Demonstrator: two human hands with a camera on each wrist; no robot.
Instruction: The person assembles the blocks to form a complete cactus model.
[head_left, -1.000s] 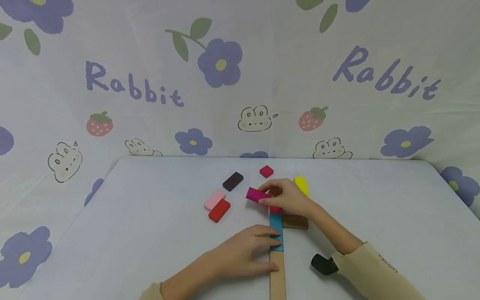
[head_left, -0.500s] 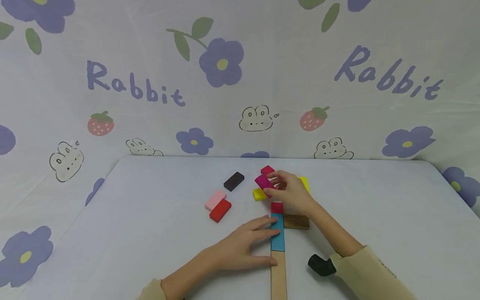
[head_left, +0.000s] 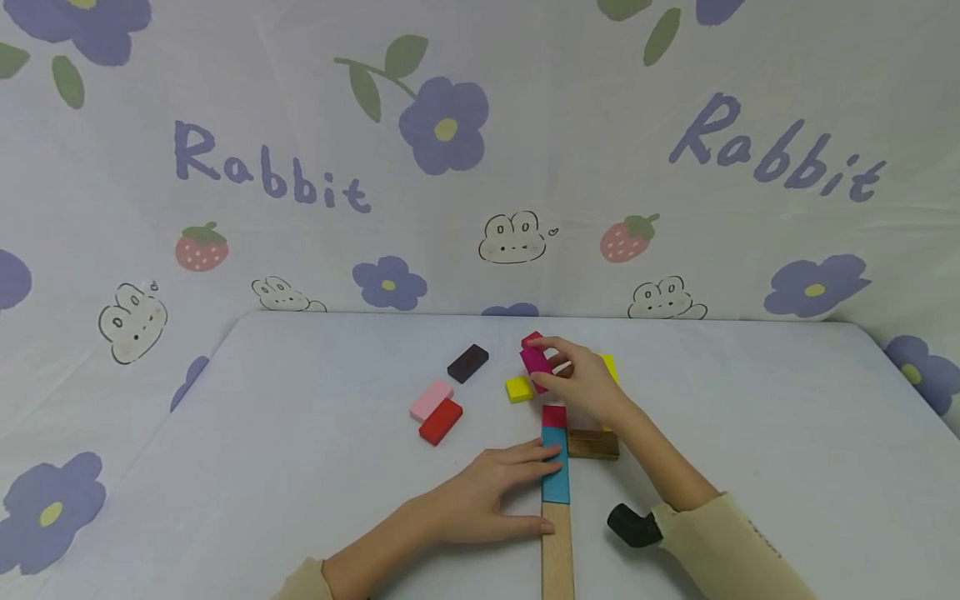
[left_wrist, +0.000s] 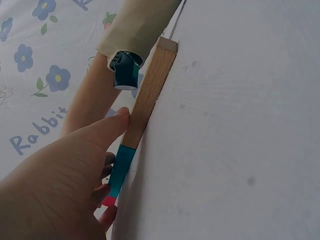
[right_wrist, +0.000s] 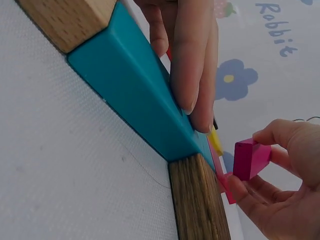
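Observation:
In the head view, my right hand [head_left: 581,385] pinches a magenta block [head_left: 536,370] between thumb and fingers. The block is tilted lengthwise, beyond the far end of a row of blocks, and overlaps a small red block [head_left: 533,340] behind it. My left hand [head_left: 491,496] rests across the row, fingers extended onto the blue block [head_left: 556,487] and thumb at the pale wooden block [head_left: 558,558]. A small crimson block [head_left: 554,416] ends the row. Beside the blue block lies a dark brown wooden block [head_left: 594,445]. The right wrist view shows the magenta block's end face [right_wrist: 244,160].
A small yellow block [head_left: 518,389] sits left of the right hand. Farther left are a black block [head_left: 468,363], a pink block [head_left: 431,401] and a red block [head_left: 441,421]. Another yellow block [head_left: 610,367] is partly hidden behind the right hand. A wrist camera [head_left: 633,526] projects from the right sleeve.
My right hand has carried the magenta block away from over the row's far end and turned it more lengthwise, uncovering the small yellow block. My left fingers have shifted slightly forward along the blue block.

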